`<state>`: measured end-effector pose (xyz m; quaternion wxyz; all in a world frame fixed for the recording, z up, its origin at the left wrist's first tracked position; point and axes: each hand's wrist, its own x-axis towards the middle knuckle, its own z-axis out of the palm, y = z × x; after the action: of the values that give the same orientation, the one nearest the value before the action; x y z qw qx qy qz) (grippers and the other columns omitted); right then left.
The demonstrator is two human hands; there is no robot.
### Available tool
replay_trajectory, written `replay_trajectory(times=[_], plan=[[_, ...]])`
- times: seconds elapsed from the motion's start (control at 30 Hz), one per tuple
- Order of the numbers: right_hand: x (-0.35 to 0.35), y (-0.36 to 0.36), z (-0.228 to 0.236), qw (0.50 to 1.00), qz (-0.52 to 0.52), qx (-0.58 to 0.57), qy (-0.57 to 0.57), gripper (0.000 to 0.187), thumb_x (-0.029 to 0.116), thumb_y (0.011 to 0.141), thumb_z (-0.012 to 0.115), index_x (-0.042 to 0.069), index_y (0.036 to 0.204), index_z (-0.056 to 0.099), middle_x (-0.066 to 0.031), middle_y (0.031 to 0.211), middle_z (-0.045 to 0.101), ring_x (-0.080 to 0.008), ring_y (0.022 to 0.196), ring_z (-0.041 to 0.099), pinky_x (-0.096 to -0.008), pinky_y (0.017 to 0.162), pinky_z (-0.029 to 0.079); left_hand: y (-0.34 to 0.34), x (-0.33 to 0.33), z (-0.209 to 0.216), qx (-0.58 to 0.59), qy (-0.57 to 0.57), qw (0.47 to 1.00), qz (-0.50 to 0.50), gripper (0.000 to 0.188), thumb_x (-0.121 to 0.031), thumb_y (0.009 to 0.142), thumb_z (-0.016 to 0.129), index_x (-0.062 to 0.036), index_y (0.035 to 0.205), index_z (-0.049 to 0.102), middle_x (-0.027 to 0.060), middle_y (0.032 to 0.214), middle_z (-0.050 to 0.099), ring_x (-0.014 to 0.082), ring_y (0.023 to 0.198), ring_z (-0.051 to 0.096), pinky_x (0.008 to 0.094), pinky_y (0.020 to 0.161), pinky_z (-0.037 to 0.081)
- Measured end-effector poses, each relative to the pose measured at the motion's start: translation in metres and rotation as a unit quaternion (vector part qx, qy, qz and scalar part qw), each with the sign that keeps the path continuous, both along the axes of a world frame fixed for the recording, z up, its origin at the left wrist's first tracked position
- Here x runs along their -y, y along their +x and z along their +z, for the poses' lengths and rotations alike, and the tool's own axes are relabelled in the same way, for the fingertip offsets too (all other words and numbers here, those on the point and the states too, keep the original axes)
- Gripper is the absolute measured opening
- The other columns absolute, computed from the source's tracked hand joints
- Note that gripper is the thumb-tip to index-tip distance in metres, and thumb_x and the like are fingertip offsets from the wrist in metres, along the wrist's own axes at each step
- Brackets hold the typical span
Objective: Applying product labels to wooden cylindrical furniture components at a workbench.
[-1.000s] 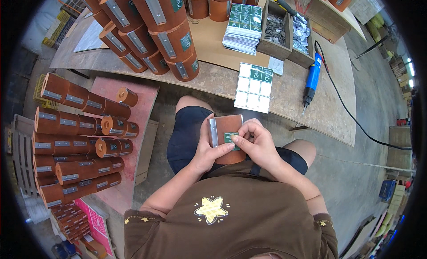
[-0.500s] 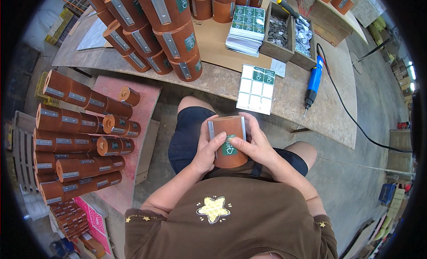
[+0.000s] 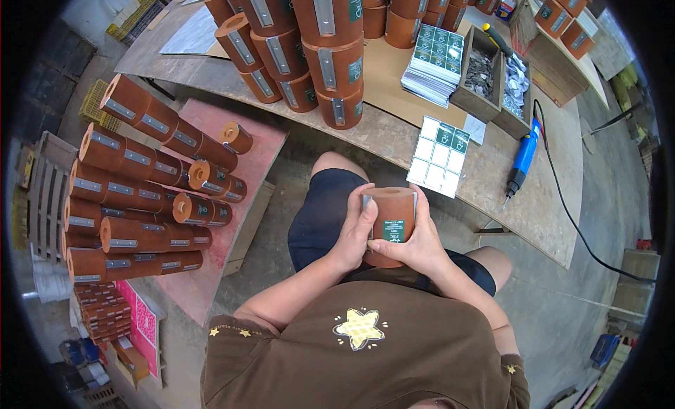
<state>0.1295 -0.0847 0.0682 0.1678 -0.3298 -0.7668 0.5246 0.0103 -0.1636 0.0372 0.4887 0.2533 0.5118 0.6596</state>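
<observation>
Between my hands, above my lap, I hold a reddish-brown wooden cylinder [image 3: 392, 204] upright, with a round hole in its top end. A green label [image 3: 394, 230] is stuck on its side facing me. My left hand [image 3: 354, 235] is wrapped round its left side, the thumb along the wall next to a metal strip. From the right, my right hand [image 3: 422, 242] grips it, its thumb lying across the front at the label's lower edge. Just beyond, at the table edge, lies a partly used sheet of green labels [image 3: 439, 157].
Stacked wooden cylinders with metal strips [image 3: 330, 61] stand on the wooden table [image 3: 541, 212]. More lie piled on a pink board [image 3: 200, 286] at the left. A stack of label sheets [image 3: 430, 72], trays of metal parts [image 3: 480, 75] and a blue corded screwdriver [image 3: 524, 163] are at the right.
My thumbs have moved off the label's middle: the left to the cylinder's side, the right down to the label's lower edge. The whole view has shifted, with surroundings appearing farther right.
</observation>
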Motion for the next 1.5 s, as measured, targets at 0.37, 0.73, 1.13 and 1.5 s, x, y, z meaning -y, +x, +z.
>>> replay_trajectory(times=[0.37, 0.73, 1.13, 1.5], plan=[[-0.011, -0.012, -0.004, 0.996, -0.059, -0.048, -0.040, 0.060, 0.045, 0.086, 0.045, -0.005, 0.120, 0.036, -0.0243, 0.105, 0.051, -0.0305, 0.103, 0.050, -0.0359, 0.086, 0.039, -0.004, 0.001, 0.000, 0.108, 0.041, 0.993, -0.004, 0.064, -0.043, 0.087, 0.047, -0.0032, 0.127, 0.018, 0.0121, 0.119, 0.034, 0.0196, 0.112, 0.036, 0.0317, 0.094, 0.031], [-0.015, -0.005, -0.018, 0.992, -0.088, -0.085, -0.044, 0.049, 0.041, 0.094, 0.024, 0.001, 0.114, 0.045, -0.0169, 0.104, 0.053, -0.0227, 0.097, 0.050, -0.0314, 0.087, 0.037, -0.016, 0.006, 0.006, -0.095, 0.053, 0.985, -0.137, 0.117, -0.019, 0.063, 0.077, -0.0055, 0.133, -0.016, 0.0184, 0.130, 0.024, 0.0270, 0.123, 0.027, 0.0375, 0.102, 0.022], [-0.004, -0.008, -0.012, 0.996, 0.063, -0.062, 0.021, 0.062, 0.037, 0.091, 0.037, -0.004, 0.133, 0.017, -0.0241, 0.126, 0.032, -0.0299, 0.115, 0.039, -0.0366, 0.096, 0.031, -0.016, 0.008, 0.007, 0.096, 0.005, 0.995, 0.012, 0.066, -0.016, 0.072, 0.069, -0.0011, 0.124, 0.032, 0.0118, 0.114, 0.046, 0.0185, 0.109, 0.045, 0.0352, 0.094, 0.036], [-0.008, 0.006, -0.024, 0.976, 0.033, -0.113, -0.184, 0.056, 0.013, 0.085, 0.053, 0.006, 0.133, 0.025, -0.0107, 0.121, 0.037, -0.0151, 0.097, 0.050, -0.0273, 0.079, 0.043, -0.189, 0.120, 0.019, -0.254, -0.064, 0.833, 0.488, 0.073, -0.009, 0.060, 0.076, -0.0031, 0.119, 0.034, 0.0089, 0.108, 0.048, 0.0192, 0.100, 0.049, 0.0326, 0.086, 0.041]])
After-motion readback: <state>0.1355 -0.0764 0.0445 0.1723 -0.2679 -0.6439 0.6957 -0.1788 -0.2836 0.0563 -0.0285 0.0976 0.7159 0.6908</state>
